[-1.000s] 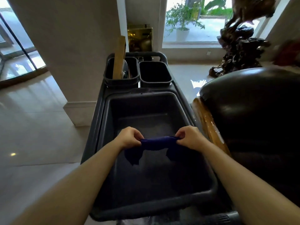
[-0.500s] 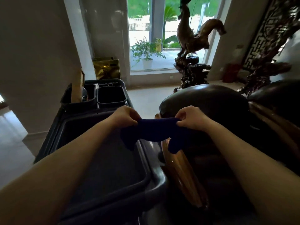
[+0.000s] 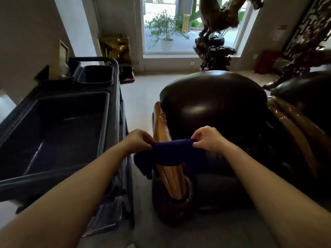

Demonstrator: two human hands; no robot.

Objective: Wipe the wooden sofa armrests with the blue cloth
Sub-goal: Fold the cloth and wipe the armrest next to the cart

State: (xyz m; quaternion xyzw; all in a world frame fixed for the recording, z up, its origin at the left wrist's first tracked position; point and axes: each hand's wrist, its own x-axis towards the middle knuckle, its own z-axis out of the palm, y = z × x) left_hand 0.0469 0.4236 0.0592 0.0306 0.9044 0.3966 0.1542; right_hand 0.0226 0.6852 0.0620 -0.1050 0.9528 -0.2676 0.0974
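The blue cloth (image 3: 168,154) is stretched between both hands, its ends hanging down. My left hand (image 3: 138,140) grips its left end and my right hand (image 3: 208,139) pinches its right end. The cloth hangs just over the glossy wooden armrest (image 3: 161,126) on the near left side of a dark leather sofa (image 3: 213,102). Whether cloth and wood touch I cannot tell. A second wooden armrest (image 3: 293,126) runs along the sofa's right side.
A dark cleaning cart (image 3: 53,172) with a deep tub and two small bins (image 3: 95,74) stands close on the left. A carved rooster statue (image 3: 218,33) stands behind the sofa by the window. Another dark seat (image 3: 308,88) is at the right.
Both hands carried the cloth to the right, from above the cart's tub to over the sofa's wooden armrest. The view swung right with them.
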